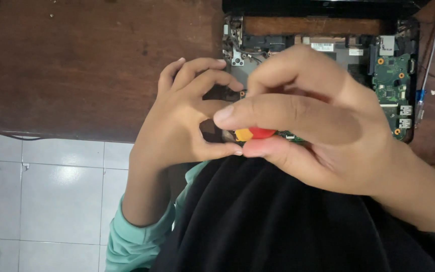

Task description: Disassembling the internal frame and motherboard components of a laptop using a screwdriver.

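My right hand (318,126) pinches a small tool with a red and orange handle (254,133) between thumb and fingers, close to the camera. My left hand (182,121) curls beside it, fingertips near the tool's tip and the left edge of an opened laptop base (393,85). The laptop lies on a dark wooden table (76,65), its green circuit board and ports exposed on the right side. My hands hide the middle of the laptop.
A thin metal rod-like tool with a blue part (425,75) lies on the table to the right of the laptop. White floor tiles (56,196) show below the table edge. Black cloth (258,221) covers my lap.
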